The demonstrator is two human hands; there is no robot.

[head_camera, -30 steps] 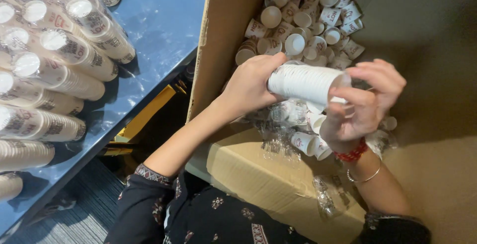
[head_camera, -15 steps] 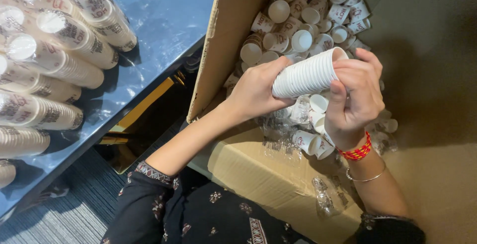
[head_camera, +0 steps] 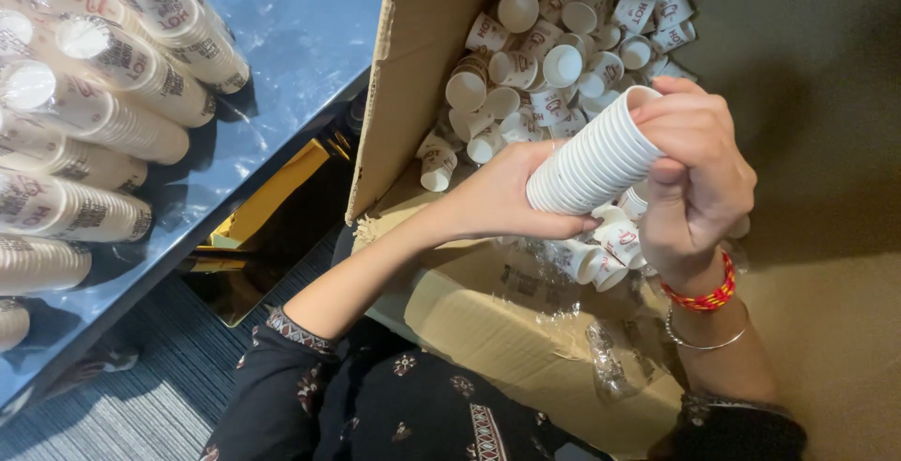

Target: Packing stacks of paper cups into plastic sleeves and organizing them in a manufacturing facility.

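Centre-right of frame: stack of cups (head_camera: 593,165), white, nested, tilted with open end toward upper right, held over the cardboard box (head_camera: 413,57). Left hand (head_camera: 502,200) cupped under the stack's lower end, fingers curled partway around it, touching. Right hand (head_camera: 694,175) closed over the upper end, fingers wrapped across the rim. Red bracelet (head_camera: 699,297) and thin metal bangle (head_camera: 704,341) on right wrist. Loose cups (head_camera: 544,38) piled inside box, top centre, printed, lying every way. Clear plastic wrap (head_camera: 610,358) crumpled on the box flap, lower centre. Upper left: blue table (head_camera: 291,38) with long sleeves of cups (head_camera: 103,95) lying side by side.
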